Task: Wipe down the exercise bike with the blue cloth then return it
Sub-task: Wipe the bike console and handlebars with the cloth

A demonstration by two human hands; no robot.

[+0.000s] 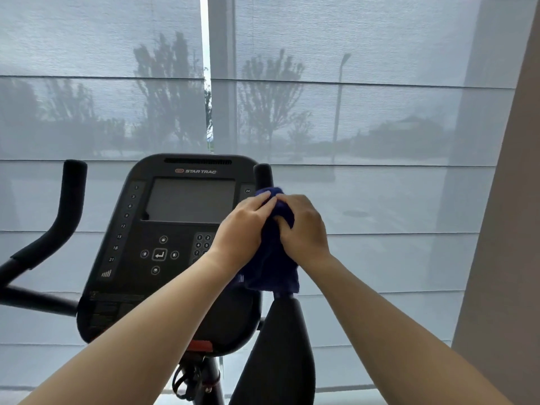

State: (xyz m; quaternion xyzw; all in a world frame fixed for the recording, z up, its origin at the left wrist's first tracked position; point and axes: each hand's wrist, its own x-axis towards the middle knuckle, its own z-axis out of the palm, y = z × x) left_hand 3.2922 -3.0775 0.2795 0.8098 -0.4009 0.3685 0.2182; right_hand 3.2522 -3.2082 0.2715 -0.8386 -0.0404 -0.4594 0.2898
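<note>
I have both hands closed around the blue cloth (273, 258), which is wrapped over the right handlebar (264, 174) of the exercise bike (163, 287): my left hand (245, 229) grips it from the console side and my right hand (302, 226) from the outer side, thumbs meeting near the top while the cloth's loose end hangs below my wrists. The bar's black tip pokes out just above the cloth, beside the dark console (181, 229) with its blank screen (190, 200) and keypad. The left handlebar (68, 200) stands bare, well apart, and a sheer window blind (380, 112) fills the background.

Sheer window blinds (350, 112), beige wall (508, 258)
</note>
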